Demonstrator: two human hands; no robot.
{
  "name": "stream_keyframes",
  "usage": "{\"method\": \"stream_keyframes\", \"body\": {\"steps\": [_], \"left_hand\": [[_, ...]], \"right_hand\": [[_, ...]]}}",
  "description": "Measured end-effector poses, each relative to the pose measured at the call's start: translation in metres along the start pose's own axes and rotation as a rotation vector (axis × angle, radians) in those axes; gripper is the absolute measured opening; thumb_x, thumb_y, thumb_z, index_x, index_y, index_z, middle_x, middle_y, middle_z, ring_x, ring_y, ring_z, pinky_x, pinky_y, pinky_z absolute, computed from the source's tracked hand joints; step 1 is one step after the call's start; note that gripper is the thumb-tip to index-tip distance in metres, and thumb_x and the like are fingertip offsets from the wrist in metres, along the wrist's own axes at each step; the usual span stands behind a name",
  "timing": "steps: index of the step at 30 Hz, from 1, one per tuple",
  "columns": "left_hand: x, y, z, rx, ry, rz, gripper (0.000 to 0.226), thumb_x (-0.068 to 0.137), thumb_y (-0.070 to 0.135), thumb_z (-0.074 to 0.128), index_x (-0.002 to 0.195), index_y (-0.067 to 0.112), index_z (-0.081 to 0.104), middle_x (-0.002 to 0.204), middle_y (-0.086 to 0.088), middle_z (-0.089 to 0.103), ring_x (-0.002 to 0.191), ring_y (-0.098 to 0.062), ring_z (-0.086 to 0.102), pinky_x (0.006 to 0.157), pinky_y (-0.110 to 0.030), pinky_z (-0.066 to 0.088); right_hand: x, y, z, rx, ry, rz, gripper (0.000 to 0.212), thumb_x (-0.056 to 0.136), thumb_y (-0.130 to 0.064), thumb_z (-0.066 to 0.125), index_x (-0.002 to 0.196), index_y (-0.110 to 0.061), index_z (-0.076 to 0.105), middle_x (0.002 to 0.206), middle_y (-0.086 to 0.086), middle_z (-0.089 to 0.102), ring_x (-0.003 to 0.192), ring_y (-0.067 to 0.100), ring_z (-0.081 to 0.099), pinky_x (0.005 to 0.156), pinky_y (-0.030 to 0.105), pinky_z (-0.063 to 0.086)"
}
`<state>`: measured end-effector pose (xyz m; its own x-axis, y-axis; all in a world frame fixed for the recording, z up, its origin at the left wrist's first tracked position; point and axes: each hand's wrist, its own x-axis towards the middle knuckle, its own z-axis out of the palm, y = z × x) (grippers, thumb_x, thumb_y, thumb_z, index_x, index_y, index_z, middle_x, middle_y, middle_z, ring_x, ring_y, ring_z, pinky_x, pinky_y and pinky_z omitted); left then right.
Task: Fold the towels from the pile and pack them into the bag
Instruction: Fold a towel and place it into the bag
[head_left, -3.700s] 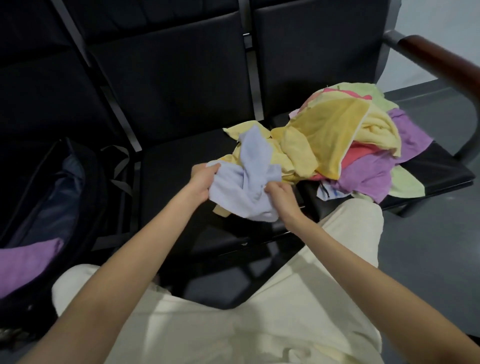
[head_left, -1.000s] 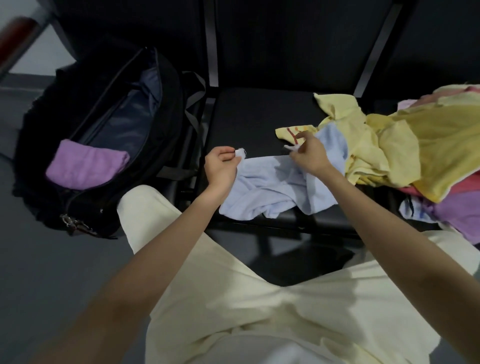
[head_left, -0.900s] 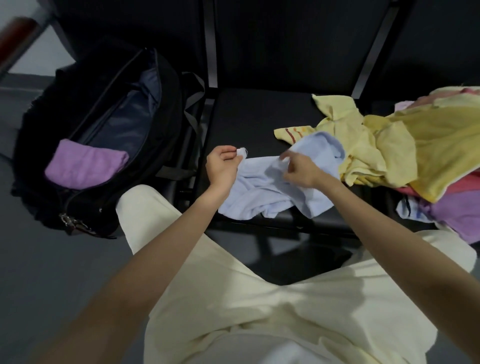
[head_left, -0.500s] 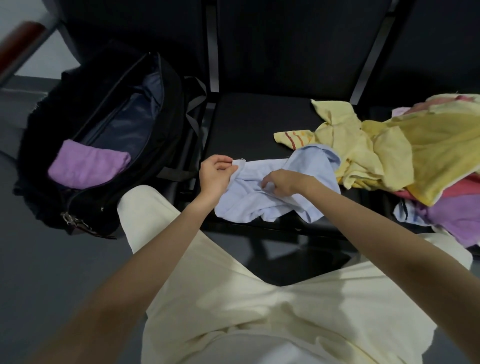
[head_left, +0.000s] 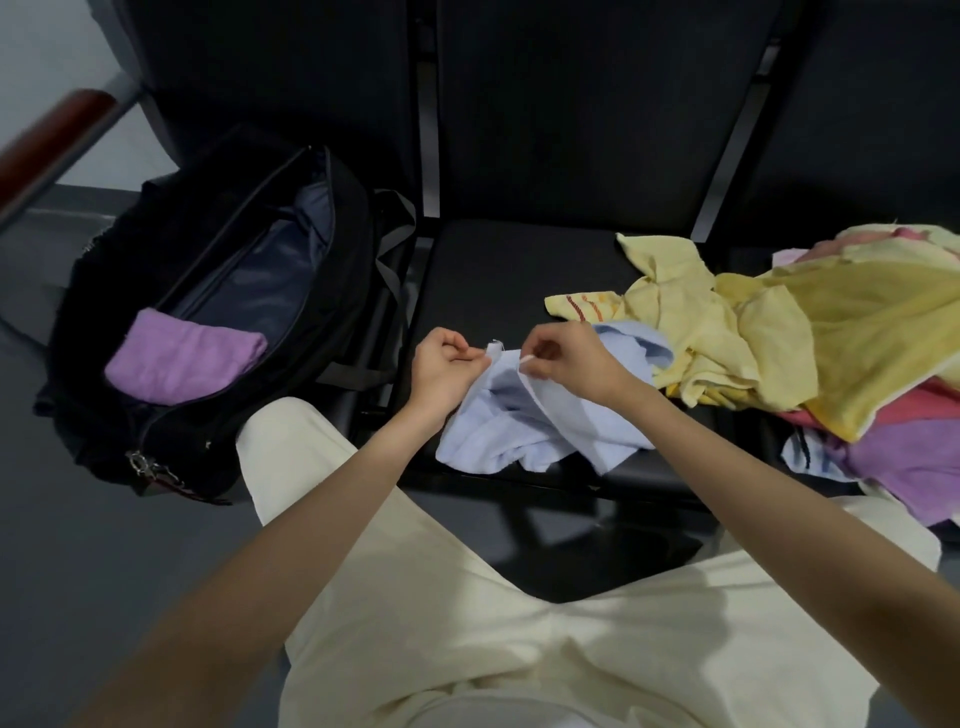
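Far left, the open black fabric bag (head_left: 218, 322) sits on the seat with one folded purple towel (head_left: 184, 358) inside. Centre, the left hand (head_left: 447, 364) pinches a corner of the crumpled pale blue towel (head_left: 524, 421); the right hand (head_left: 561, 364) pinches the edge just beside it. Right, the loose pile of yellow, pink and purple towels (head_left: 810, 338) waits. Folding is just starting: next, I'd say, draw those corners apart and flatten it on the black seat (head_left: 509, 275).

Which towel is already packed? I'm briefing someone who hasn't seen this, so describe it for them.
Start at the open black bag on the left end of the row of dark seats. Inside it, at the near end, lies a folded purple towel. It is the only towel in the bag and neatly folded; the other purple cloth lies crumpled in the pile at far right.
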<state>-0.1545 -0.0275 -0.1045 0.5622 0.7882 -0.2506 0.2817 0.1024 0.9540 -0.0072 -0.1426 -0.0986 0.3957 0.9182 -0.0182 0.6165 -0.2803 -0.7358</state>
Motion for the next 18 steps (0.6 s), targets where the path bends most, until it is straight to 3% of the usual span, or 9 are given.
{"method": "stream_keyframes", "body": {"steps": [3,6,10,13,18], "left_hand": [[-0.001,0.005,0.007,0.007,-0.064,0.023,0.034,0.078,0.001,0.074,0.080,0.015,0.043,0.088,-0.017,0.072,0.088,-0.024,0.071,0.083,-0.036,0.057],[0.000,0.003,0.010,0.050,-0.107,0.041,0.035,0.078,-0.002,0.073,0.079,0.016,0.042,0.091,-0.023,0.071,0.088,-0.024,0.071,0.088,-0.044,0.055],[0.003,-0.001,0.010,0.069,-0.111,0.032,0.036,0.076,0.001,0.075,0.077,0.016,0.043,0.091,-0.025,0.070,0.090,-0.030,0.070,0.090,-0.048,0.054],[0.003,-0.003,0.009,0.073,-0.125,0.017,0.035,0.076,0.002,0.075,0.076,0.016,0.043,0.091,-0.026,0.070,0.092,-0.035,0.069,0.088,-0.045,0.054],[-0.003,-0.023,-0.003,0.124,-0.070,0.013,0.029,0.076,-0.006,0.072,0.072,0.013,0.051,0.074,-0.009,0.067,0.069,-0.013,0.065,0.071,-0.026,0.054]], "right_hand": [[-0.002,-0.011,0.002,0.121,0.035,-0.007,0.018,0.078,-0.001,0.072,0.083,-0.013,0.059,0.071,-0.001,0.062,0.065,0.016,0.064,0.066,0.028,0.055],[-0.004,-0.009,0.009,0.151,0.054,0.006,0.026,0.079,0.000,0.072,0.094,-0.013,0.056,0.069,-0.004,0.060,0.060,0.008,0.062,0.065,0.027,0.055],[-0.007,-0.008,0.013,0.112,0.065,0.015,0.029,0.080,-0.005,0.072,0.108,-0.007,0.063,0.074,0.001,0.064,0.063,0.015,0.064,0.069,0.029,0.056],[-0.008,-0.008,0.013,0.089,0.075,0.015,0.014,0.082,-0.008,0.072,0.094,-0.007,0.067,0.071,0.002,0.065,0.062,0.016,0.063,0.069,0.034,0.056],[-0.008,-0.007,0.004,0.175,0.271,0.078,0.009,0.083,-0.006,0.069,0.084,-0.014,0.064,0.064,0.000,0.065,0.060,0.015,0.064,0.069,0.034,0.057]]}}
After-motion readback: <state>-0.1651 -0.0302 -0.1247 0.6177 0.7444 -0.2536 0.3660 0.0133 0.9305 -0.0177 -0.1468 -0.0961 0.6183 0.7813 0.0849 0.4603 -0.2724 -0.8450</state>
